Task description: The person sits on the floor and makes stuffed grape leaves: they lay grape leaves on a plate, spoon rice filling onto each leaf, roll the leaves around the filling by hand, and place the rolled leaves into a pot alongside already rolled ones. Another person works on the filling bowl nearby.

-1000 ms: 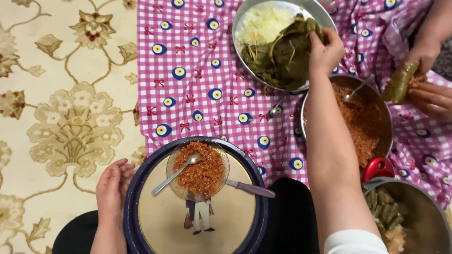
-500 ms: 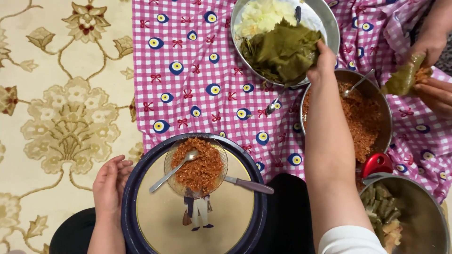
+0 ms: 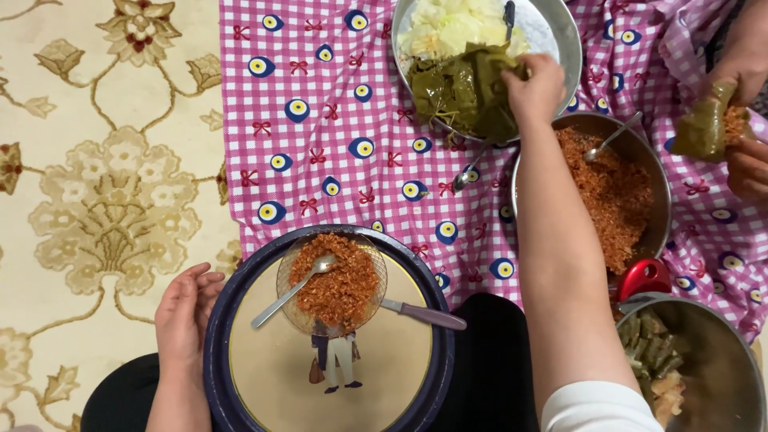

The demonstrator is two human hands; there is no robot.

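left hand [image 3: 182, 320]: fingers loosely curled, steadying round tray [image 3: 220, 320] rim | right hand [image 3: 534, 86]: pinching vine leaves [image 3: 464, 92] in far steel bowl [image 3: 564, 40] | tip: peel one leaf by its edge, gently, to avoid tearing

We see a cream carpet [image 3: 104, 200] with a beige floral pattern covering the floor. Spread over it lies a pink-and-white checked cloth [image 3: 336, 152] printed with blue eye motifs and small red bows. On the cloth we find a steel tray [image 3: 560, 40] of pale cabbage and dark vine leaves at the top, a steel bowl [image 3: 660, 188] of orange-red rice filling just beside it, and a loose spoon [image 3: 468, 174] between them. Lower right stands a steel pot [image 3: 724, 376] with rolled leaves inside. Nearest us, a round dark-rimmed tray [image 3: 220, 336] overlaps the cloth's edge.
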